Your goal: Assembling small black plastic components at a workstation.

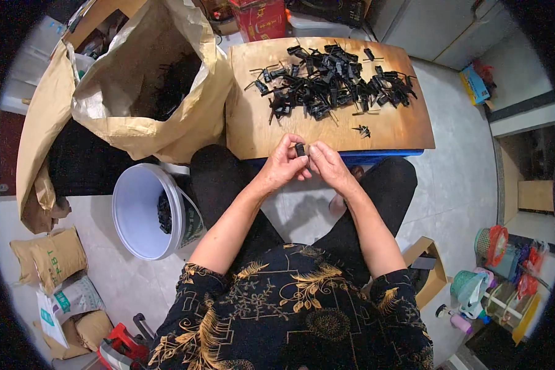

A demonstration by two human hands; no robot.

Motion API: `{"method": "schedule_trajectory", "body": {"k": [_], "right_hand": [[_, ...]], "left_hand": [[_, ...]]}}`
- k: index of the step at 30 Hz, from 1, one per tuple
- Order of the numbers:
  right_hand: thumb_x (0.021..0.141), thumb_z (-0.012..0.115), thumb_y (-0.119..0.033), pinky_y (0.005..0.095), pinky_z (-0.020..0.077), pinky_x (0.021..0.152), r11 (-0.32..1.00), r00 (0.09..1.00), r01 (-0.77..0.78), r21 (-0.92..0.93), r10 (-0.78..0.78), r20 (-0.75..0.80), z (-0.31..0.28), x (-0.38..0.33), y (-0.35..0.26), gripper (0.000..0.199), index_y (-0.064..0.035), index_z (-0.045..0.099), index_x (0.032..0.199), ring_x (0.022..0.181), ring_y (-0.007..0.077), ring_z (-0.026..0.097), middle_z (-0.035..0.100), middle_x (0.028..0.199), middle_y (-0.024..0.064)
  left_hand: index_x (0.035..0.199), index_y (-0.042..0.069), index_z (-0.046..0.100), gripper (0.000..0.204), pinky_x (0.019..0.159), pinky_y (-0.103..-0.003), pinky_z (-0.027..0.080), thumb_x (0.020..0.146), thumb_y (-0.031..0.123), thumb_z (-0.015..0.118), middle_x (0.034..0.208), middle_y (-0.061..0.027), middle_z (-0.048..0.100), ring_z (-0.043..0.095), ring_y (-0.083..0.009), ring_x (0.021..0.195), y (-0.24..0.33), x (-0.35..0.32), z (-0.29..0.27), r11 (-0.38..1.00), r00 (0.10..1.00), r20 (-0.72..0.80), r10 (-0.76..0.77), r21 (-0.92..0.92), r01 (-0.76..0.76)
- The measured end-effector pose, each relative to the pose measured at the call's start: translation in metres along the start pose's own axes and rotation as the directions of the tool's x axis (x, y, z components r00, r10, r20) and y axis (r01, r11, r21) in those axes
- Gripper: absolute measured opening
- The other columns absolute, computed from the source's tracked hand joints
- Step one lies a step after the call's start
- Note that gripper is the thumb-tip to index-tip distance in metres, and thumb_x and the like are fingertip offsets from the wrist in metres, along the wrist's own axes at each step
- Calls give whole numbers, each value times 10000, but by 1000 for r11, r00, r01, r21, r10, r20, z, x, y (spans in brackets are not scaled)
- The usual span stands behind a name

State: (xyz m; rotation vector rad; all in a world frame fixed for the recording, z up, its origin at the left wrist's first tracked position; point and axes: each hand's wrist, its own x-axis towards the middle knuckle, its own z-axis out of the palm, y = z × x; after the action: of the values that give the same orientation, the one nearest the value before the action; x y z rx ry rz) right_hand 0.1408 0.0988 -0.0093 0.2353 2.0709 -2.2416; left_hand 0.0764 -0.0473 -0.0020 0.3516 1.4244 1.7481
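Between my two hands, just off the near edge of the wooden board, is a small black plastic part (300,149). My left hand (282,165) is closed around it, with thumb and fingers pinching its sides. My right hand (330,165) meets it from the right with fingers pressed together; what lies between those fingertips is too small to make out. Beyond my hands a heap of black plastic parts with thin prongs (327,80) covers the far half of the board (253,129). One black piece (364,131) lies apart, closer to my right hand.
Left of the board stands a large open paper sack (135,132) with black parts inside. A white bucket (143,213) by my left knee holds more black pieces. A cardboard box (438,271) sits right of me. Filled sacks (55,256) lie at the left, baskets (468,287) at the right.
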Motion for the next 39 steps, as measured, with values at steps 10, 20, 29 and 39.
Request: {"method": "schedule_trajectory", "body": {"k": [10, 20, 29, 39], "right_hand": [[931, 402, -269, 241, 352, 540, 969, 997, 41, -242, -25, 69, 0, -2, -1, 263, -39, 464, 819, 595, 81, 403, 420, 634, -10], [902, 416, -199, 382, 424, 608, 913, 999, 40, -406, -48, -10, 7, 10, 18, 221, 9, 492, 895, 688, 348, 555, 552, 744, 201], [917, 422, -201, 266, 378, 528, 926, 976, 141, -351, -190, -109, 19, 18, 31, 199, -23, 510, 896, 563, 117, 429, 462, 618, 40], [917, 439, -219, 188, 357, 387, 992, 996, -82, 95, 85, -29, 12, 2, 15, 216, -20, 504, 971, 447, 57, 433, 564, 727, 51]], "left_hand": [[1009, 75, 332, 240, 446, -234, 436, 832, 16, 483, 680, -43, 516, 543, -106, 525, -3, 3, 2, 969, 997, -39, 60, 244, -49], [1033, 52, 363, 274, 511, -316, 430, 804, 23, 511, 728, -94, 489, 525, -169, 560, -16, 11, -4, 633, 909, -68, 410, 739, -230], [1065, 66, 375, 302, 530, -331, 428, 799, 59, 520, 686, -122, 510, 513, -194, 550, -16, 7, -6, 633, 895, -146, 422, 755, -175], [1098, 85, 388, 306, 460, -206, 430, 819, 62, 513, 753, -61, 561, 544, -124, 533, 11, -7, -5, 913, 980, -193, 47, -390, -120]]}}
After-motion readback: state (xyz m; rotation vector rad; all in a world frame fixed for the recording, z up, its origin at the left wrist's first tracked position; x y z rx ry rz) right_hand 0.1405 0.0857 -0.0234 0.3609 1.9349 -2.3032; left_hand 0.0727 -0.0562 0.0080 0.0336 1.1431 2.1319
